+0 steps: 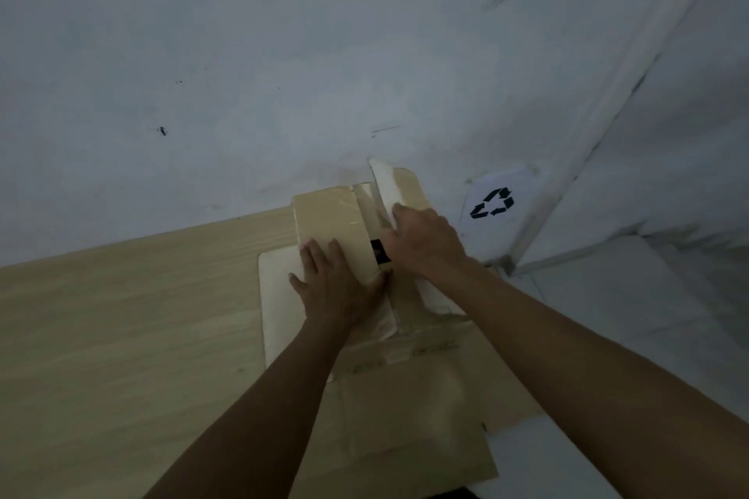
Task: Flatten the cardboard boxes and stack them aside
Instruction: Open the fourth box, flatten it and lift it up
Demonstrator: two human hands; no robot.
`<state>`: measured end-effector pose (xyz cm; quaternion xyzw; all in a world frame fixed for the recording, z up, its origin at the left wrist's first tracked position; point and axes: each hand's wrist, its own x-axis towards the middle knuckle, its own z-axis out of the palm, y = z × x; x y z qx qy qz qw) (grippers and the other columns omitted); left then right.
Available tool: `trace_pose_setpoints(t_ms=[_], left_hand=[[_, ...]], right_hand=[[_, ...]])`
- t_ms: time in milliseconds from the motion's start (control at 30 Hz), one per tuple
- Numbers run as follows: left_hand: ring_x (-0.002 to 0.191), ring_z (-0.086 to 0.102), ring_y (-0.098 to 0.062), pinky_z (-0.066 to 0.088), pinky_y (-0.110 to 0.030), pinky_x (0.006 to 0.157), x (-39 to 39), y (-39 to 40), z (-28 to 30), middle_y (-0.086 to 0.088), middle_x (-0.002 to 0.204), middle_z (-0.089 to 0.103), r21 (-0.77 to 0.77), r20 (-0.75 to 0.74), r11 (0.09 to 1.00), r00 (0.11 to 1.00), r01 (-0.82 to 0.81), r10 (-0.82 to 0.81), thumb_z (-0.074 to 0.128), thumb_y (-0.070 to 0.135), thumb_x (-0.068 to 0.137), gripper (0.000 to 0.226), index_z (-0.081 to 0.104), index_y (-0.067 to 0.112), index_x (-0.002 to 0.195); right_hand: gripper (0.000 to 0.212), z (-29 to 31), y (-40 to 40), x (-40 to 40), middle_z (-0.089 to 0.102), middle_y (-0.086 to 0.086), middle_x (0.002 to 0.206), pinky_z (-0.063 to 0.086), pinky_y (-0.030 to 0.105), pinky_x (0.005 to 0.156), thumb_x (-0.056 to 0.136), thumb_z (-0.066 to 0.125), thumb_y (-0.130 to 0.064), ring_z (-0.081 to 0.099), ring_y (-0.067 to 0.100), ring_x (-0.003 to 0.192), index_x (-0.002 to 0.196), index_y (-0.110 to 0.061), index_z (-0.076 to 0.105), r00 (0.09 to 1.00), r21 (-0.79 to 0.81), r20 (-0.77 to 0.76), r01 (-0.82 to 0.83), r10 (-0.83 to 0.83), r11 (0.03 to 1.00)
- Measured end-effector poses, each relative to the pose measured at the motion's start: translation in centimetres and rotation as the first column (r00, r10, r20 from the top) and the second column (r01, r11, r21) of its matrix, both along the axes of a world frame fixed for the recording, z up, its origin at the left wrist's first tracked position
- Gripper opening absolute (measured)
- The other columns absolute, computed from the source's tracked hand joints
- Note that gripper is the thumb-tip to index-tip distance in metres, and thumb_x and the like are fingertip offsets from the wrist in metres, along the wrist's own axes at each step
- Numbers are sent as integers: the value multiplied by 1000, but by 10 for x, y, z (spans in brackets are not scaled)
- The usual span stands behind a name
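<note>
Both palms press flat, left hand (336,288) and right hand (425,243) on the cardboard box (332,219) at the table (121,316) edge, where its raised flap (385,186) may spring back once released.

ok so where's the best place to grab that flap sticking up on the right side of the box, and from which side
Probably by the raised flap's free far edge, coming from the right. It tilts up beside the wall while the rest of the cardboard box lies pressed on the table. The right hand already rests at its base and the left hand pins the panel, so pinching the free edge and folding it inward seems easiest.
</note>
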<state>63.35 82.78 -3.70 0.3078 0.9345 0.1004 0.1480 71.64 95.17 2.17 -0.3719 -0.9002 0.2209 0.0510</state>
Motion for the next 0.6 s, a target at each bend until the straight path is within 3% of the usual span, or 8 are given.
trace_pose_setpoints(t_ms=[67, 133, 233, 300, 367, 467, 533, 600], left_hand=[[149, -7, -37, 11, -66, 111, 2, 11, 7, -20, 161, -6, -25, 15, 998, 998, -58, 58, 43, 89, 69, 120, 6, 11, 152], [148, -6, -39, 15, -66, 112, 2, 20, 17, -21, 161, -5, -71, 29, 994, 996, -84, 87, 56, 78, 72, 117, 7, 8, 152], [147, 1, -42, 17, -64, 113, -1, 28, 29, -21, 161, 1, -89, 67, 990, 991, -110, 116, 59, 68, 77, 107, 10, 9, 152], [144, 15, -44, 23, -62, 111, -7, 32, 36, -19, 159, 13, -54, 106, 990, 985, -128, 133, 56, 64, 79, 97, 17, 10, 150], [133, 34, -42, 35, -54, 103, -15, 32, 45, -17, 150, 30, 3, 153, 991, 980, -132, 130, 52, 55, 81, 81, 26, 11, 143], [117, 50, -37, 38, -39, 84, -29, 29, 66, -15, 130, 49, 80, 189, 988, 975, -132, 115, 47, 32, 90, 51, 34, 11, 135], [110, 54, -37, 38, -38, 78, -40, 22, 79, -16, 122, 54, 97, 153, 981, 976, -168, 152, 46, 19, 91, 49, 31, 12, 138], [101, 55, -37, 39, -39, 74, -49, 8, 87, -18, 119, 56, 123, 88, 971, 977, -203, 193, 48, 12, 89, 59, 26, 14, 144]], right_hand=[[39, 18, 8, 8, 55, 14, 87, 47, 40, 69, 97, 41, -23, 58, 37, 82, 133, -14, 49, 995, 47, -92, 33, -28, 998], [45, 28, 23, 19, 53, 13, 85, 41, 37, 64, 98, 39, -14, 53, 31, 75, 143, -16, 40, 991, 60, -116, 68, -61, 996], [46, 30, 45, 38, 58, 17, 113, 44, 36, 75, 95, 43, -5, 58, 34, 95, 140, -10, 41, 992, 77, 4, 128, -129, 989], [53, 24, 53, 47, 48, 18, 135, 42, 40, 85, 92, 49, -2, 54, 36, 113, 143, -9, 37, 980, 117, 100, 162, -174, 980], [68, 10, 56, 48, 20, 18, 159, 35, 49, 104, 91, 55, -10, 35, 37, 137, 151, -13, 24, 949, 137, 211, 209, -235, 968], [74, -19, 60, 43, -14, 16, 166, 3, 63, 117, 98, 46, -38, -6, 37, 152, 157, -10, 10, 897, 220, 340, 216, -283, 951], [82, -36, 59, 39, -7, 20, 166, 3, 60, 118, 98, 39, -55, -5, 37, 152, 157, -4, 11, 890, 163, 346, 255, -297, 953], [87, -48, 53, 34, 23, 22, 160, 30, 50, 111, 94, 42, -66, 25, 37, 146, 152, -3, 25, 915, -41, 286, 308, -284, 951]])
